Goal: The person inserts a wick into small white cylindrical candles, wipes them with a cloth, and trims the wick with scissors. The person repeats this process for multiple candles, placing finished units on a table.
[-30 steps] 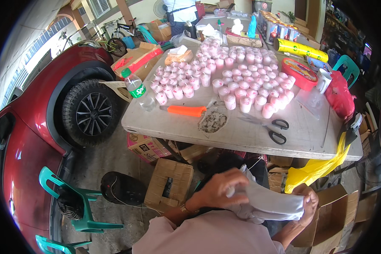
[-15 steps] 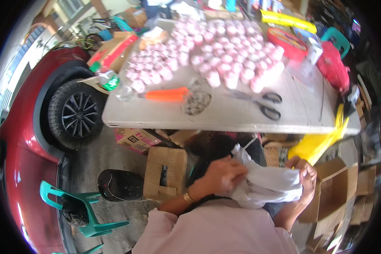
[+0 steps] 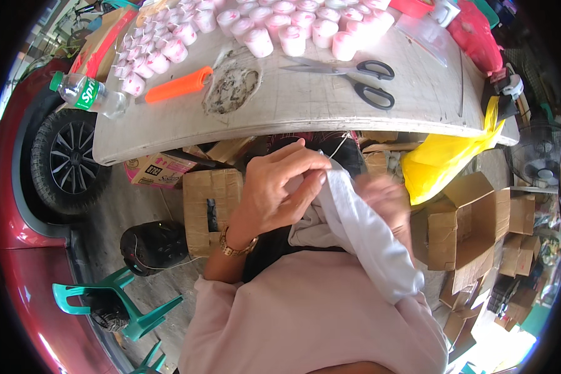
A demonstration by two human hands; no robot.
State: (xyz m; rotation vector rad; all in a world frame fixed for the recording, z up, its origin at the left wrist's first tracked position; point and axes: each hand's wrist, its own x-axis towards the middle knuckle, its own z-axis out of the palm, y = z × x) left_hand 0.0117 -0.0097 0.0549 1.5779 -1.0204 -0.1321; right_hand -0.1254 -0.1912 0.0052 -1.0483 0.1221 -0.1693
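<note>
A scuffed white table (image 3: 299, 115) bears black-handled scissors (image 3: 375, 95); below its near edge, the left hand (image 3: 269, 192) pinches white fabric (image 3: 369, 234), while the right hand (image 3: 385, 196) beside it is too blurred to tell its grip.

daylight glares at lower right while one of the hands (image 3: 383, 199) blurs.
</note>
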